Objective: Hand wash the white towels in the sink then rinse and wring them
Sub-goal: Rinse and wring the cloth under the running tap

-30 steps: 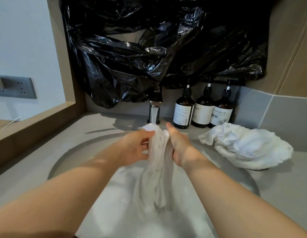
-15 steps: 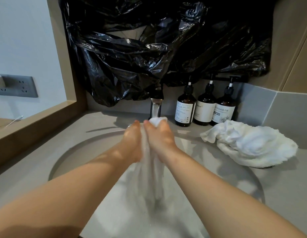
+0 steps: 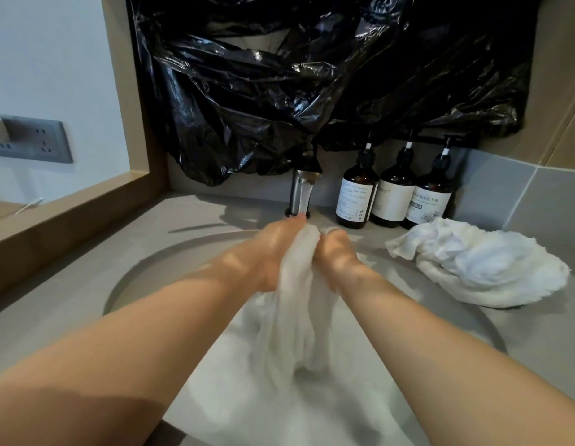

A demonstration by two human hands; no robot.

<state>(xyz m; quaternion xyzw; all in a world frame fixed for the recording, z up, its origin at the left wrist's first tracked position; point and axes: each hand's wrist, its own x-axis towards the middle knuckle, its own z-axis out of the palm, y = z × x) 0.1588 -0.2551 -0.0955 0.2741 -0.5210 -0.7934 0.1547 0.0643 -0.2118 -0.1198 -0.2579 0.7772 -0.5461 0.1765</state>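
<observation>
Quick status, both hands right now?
Left hand: closed, gripping the wet white cloth towel.
Right hand: closed, gripping the same towel.

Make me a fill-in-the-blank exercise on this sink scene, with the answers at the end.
The left hand and right hand grip a wet ____ towel over the sink.
____ brown pump bottles stand beside the faucet.
A second towel lies on the counter on the person's ____ side.
Answers: white; three; right.
</observation>
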